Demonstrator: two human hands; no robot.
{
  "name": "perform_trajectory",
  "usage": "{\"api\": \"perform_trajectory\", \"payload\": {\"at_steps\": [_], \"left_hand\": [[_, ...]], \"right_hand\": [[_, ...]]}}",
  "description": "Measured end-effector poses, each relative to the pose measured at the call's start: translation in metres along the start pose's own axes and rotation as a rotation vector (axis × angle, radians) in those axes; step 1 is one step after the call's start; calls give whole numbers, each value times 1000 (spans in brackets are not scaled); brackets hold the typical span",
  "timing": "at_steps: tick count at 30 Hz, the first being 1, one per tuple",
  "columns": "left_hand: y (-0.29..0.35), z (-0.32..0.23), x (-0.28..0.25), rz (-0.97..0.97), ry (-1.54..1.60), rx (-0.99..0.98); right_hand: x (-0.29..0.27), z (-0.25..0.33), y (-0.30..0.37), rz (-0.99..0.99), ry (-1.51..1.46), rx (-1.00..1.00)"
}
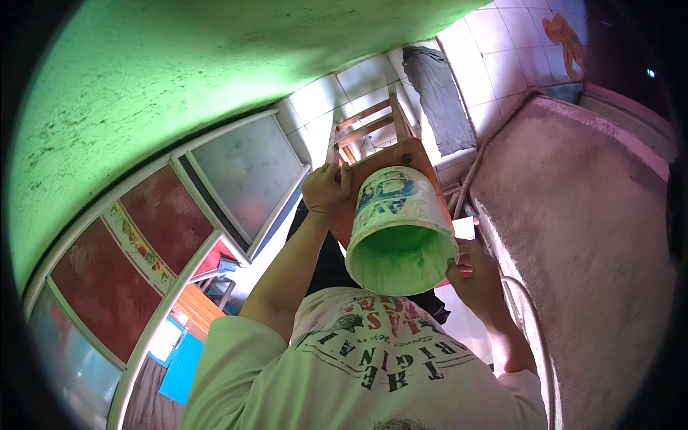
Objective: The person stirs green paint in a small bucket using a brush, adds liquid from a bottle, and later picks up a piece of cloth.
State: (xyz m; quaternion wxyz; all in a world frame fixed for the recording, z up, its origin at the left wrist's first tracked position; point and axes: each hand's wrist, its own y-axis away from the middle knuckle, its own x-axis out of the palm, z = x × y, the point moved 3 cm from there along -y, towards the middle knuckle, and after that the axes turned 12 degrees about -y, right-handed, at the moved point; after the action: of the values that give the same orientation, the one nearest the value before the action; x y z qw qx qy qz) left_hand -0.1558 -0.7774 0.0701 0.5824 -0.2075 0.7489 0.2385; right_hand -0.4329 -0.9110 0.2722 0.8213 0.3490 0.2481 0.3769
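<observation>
A white bucket with blue markings has its mouth facing me, and green paint coats its inside. It is on or against the brown board of a wooden stool; the contact is hidden behind it. My left hand is closed on the board's left edge, fingers curled over it. At the bucket's right rim, my right hand grips with the thumb near the lip and the fingers bent on the outer side. The stool's slatted legs show beyond the bucket.
A green wall rises at the upper left. Framed red and grey panels stand at left. On the right is a rough grey wall with a hose along its edge. A dark cloth lies on white tiles.
</observation>
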Motion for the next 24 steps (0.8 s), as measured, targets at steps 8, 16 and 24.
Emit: {"api": "perform_trajectory", "payload": {"at_steps": [8,16,24], "left_hand": [[-3,-3,-7,-44,-38,0],[-1,0,0,70,-91,-14],[-3,0,1,54,-96,9]], "right_hand": [[-32,22,9,-57,-94,-29],[-65,18,6,-265,-183,-127],[-81,-66,-58,-674,-581,-59]]}}
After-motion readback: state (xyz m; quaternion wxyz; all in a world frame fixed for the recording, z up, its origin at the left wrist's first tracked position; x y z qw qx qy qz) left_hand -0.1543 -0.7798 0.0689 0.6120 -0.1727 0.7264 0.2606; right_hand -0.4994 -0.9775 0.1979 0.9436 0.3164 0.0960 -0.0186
